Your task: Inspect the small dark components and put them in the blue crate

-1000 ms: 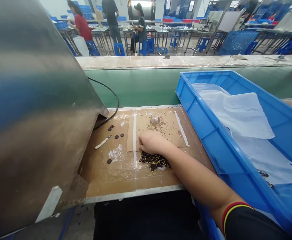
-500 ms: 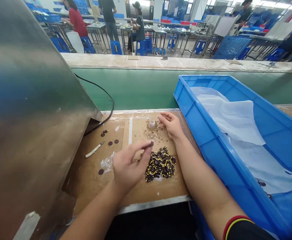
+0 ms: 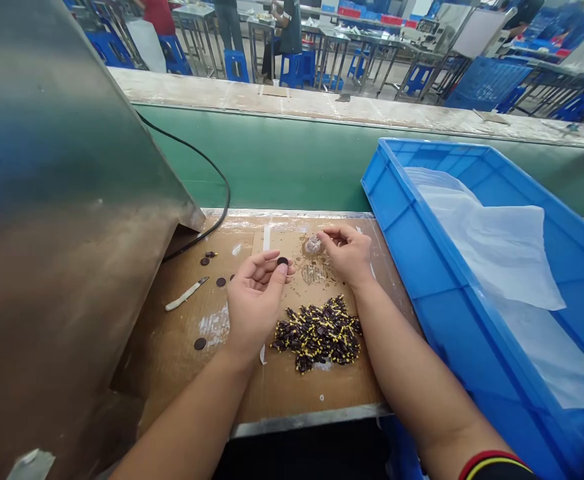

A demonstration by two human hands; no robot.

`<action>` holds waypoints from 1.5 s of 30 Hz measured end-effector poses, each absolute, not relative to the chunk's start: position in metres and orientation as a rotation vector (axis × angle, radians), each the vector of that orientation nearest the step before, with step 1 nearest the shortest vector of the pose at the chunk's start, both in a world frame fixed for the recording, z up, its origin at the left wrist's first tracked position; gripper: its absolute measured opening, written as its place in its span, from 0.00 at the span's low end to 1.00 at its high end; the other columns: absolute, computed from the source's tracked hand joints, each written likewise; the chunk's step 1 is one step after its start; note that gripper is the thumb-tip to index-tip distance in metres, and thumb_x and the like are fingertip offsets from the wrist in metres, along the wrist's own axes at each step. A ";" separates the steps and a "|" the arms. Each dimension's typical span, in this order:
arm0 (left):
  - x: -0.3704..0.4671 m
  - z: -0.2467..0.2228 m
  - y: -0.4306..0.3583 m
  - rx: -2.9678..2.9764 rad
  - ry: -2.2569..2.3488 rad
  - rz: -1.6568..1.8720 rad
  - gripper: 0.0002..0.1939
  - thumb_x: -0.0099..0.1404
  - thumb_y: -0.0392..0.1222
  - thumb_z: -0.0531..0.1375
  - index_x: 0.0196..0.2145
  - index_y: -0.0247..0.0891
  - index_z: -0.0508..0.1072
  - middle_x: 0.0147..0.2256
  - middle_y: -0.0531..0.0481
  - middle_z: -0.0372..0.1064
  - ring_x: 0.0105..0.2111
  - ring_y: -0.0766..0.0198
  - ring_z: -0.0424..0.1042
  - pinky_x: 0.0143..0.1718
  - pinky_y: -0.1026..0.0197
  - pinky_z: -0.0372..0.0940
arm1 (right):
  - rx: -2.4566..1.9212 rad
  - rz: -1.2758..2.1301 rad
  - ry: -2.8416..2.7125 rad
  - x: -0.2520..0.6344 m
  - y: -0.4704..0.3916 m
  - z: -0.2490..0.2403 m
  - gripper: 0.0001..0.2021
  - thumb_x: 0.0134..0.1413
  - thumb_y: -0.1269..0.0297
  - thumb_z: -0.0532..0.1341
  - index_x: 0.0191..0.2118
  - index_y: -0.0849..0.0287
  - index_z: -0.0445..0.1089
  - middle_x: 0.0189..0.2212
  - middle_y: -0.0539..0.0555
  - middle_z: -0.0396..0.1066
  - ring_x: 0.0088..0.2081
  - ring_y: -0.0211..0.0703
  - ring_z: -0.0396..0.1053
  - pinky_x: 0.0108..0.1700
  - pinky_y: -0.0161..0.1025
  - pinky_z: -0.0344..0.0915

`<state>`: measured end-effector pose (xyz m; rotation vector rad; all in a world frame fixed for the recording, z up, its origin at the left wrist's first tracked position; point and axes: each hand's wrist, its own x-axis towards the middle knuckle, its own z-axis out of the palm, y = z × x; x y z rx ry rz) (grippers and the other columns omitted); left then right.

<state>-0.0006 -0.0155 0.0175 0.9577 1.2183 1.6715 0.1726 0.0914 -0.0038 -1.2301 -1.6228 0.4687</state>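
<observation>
Between the thumb and fingers of my left hand [image 3: 257, 293] is a dark round disc [image 3: 283, 261], its flat face partly showing. My right hand [image 3: 348, 253] is closed in a pinch beside a small clear container [image 3: 313, 245]; its fingertips reach the container's edge, and what they hold is too small to make out. Below both hands lies a pile of small dark pieces with yellow tips [image 3: 319, 333]. Wet-looking spots and a round ridged mark [image 3: 314, 274] surround the container on the cardboard.
A white-handled knife [image 3: 187, 294] and several loose dark discs [image 3: 201, 343] lie on the cardboard [image 3: 172, 373] at left. A metal housing [image 3: 87, 200] with a black cable [image 3: 207, 153] stands left. At right is a blue crate [image 3: 422, 267] with white sheets [image 3: 502, 247]. People work behind.
My left hand has turned and drawn back, so the disc now shows its face. My right hand has come to the clear container's edge. The view has tilted downward.
</observation>
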 end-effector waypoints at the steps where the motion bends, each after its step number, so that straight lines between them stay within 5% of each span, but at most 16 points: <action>1: 0.000 0.019 -0.016 0.961 1.221 1.669 0.15 0.64 0.40 0.68 0.47 0.33 0.75 0.39 0.42 0.79 0.38 0.62 0.80 0.40 0.65 0.77 | -1.228 0.441 -1.644 0.173 0.091 -0.003 0.06 0.57 0.60 0.68 0.35 0.56 0.79 0.28 0.51 0.78 0.27 0.38 0.70 0.33 0.38 0.66; 27: 0.001 0.013 -0.012 0.904 1.181 1.650 0.17 0.63 0.41 0.68 0.49 0.33 0.78 0.39 0.42 0.78 0.36 0.64 0.79 0.42 0.61 0.77 | -1.360 0.307 -1.746 0.184 0.085 0.004 0.06 0.58 0.62 0.65 0.35 0.57 0.79 0.31 0.53 0.79 0.30 0.41 0.72 0.38 0.41 0.68; 38: 0.000 0.010 -0.014 1.002 1.221 1.609 0.13 0.63 0.42 0.69 0.42 0.32 0.79 0.36 0.41 0.79 0.36 0.60 0.80 0.43 0.59 0.77 | -0.944 1.500 -1.266 0.166 0.020 0.031 0.13 0.52 0.52 0.72 0.37 0.53 0.72 0.35 0.52 0.79 0.41 0.44 0.78 0.45 0.44 0.77; 45: 0.002 0.006 -0.020 1.261 1.314 1.623 0.11 0.66 0.42 0.65 0.45 0.39 0.81 0.44 0.43 0.78 0.45 0.57 0.79 0.54 0.51 0.74 | -0.888 1.630 -1.103 0.162 0.021 0.031 0.14 0.49 0.54 0.74 0.35 0.53 0.73 0.35 0.52 0.80 0.43 0.44 0.79 0.48 0.44 0.77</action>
